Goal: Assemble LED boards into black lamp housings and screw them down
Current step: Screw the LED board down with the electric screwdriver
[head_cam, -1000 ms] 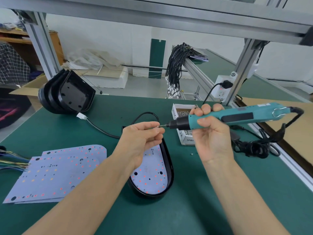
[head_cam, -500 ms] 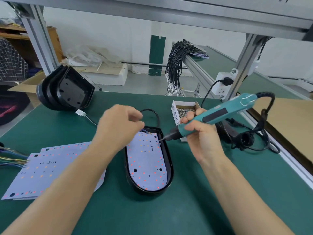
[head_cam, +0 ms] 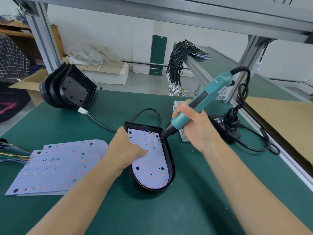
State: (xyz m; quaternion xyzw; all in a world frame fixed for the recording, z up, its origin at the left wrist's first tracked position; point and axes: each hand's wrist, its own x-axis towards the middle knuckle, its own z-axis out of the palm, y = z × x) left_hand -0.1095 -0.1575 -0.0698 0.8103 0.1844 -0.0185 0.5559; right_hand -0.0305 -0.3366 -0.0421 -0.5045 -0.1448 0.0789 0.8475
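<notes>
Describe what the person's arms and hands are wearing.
Nothing shows on either: the left hand and right hand are bare, without gloves, rings or a watch, and both forearms are uncovered to the frame's bottom edge, with no sleeve in view.

The person's two bare forearms reach forward from the lower edge. The left hand (head_cam: pixel 124 150) lies knuckles up, thumb stretched flat and fingers bent over an edge. The right hand (head_cam: pixel 194 128) is raised, its grip curled tight, wrist bent slightly inward.
</notes>
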